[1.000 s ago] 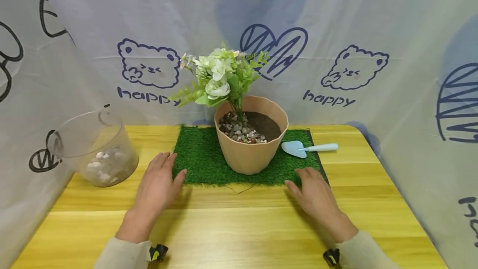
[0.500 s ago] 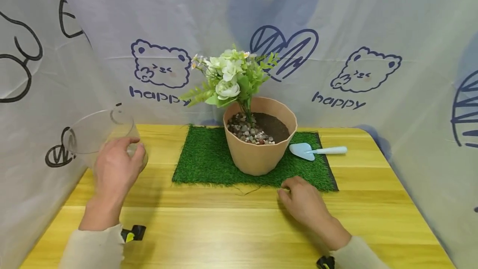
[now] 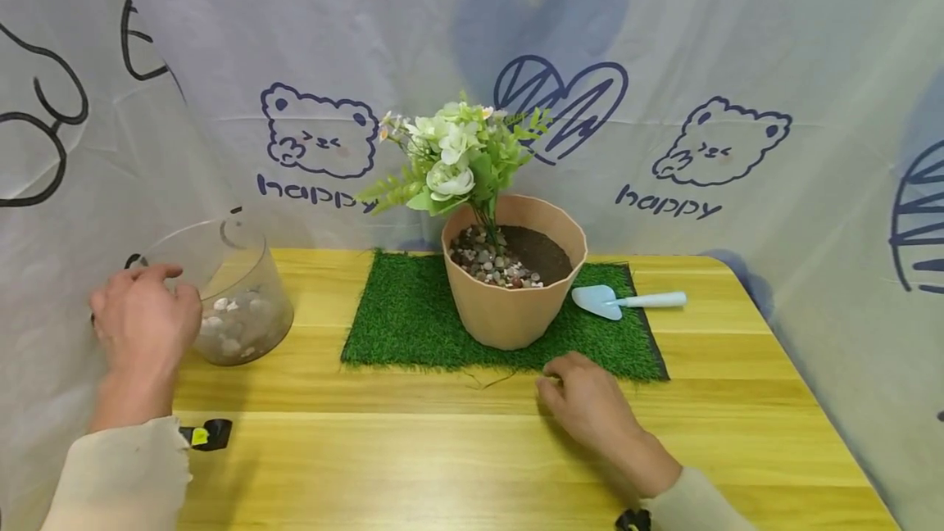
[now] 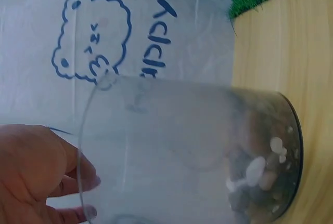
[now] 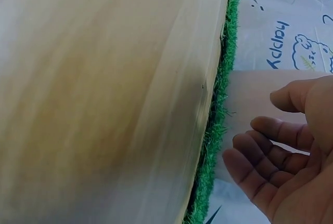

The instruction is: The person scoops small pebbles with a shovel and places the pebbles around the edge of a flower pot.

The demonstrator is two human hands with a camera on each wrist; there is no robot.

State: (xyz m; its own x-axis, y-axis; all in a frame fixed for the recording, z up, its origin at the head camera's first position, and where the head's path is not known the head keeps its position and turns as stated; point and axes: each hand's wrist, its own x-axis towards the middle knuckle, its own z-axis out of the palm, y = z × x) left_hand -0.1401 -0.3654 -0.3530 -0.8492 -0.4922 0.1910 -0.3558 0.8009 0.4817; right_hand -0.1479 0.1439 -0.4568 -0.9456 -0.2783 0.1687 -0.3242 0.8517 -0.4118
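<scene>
My left hand (image 3: 146,316) is at the near left side of a clear plastic bucket (image 3: 254,273), overlapping its rim in the head view. Seen from the left wrist, the fingertips (image 4: 89,182) are right at the rim, fingers extended and slightly bent, with no grip on it showing. Pale and grey stones (image 3: 234,326) lie in the bottom of the bucket. Low over the table, before the turf mat (image 3: 406,326), my right hand (image 3: 590,400) hangs with loosely bent fingers, holding nothing. Its palm and bent fingers show in the right wrist view.
On the mat stands a peach flowerpot (image 3: 509,314) with soil (image 3: 538,248), pebbles (image 3: 490,265) and an artificial white-and-green bouquet (image 3: 457,154). A light blue trowel (image 3: 649,300) lies at the mat's right edge. Printed white cloth (image 3: 332,23) encloses the wooden table (image 3: 383,449).
My left hand has moved left from beside the mat, past the bucket's front to its near left side. The right hand has drawn back slightly, its fingers bending more. The view has shifted left.
</scene>
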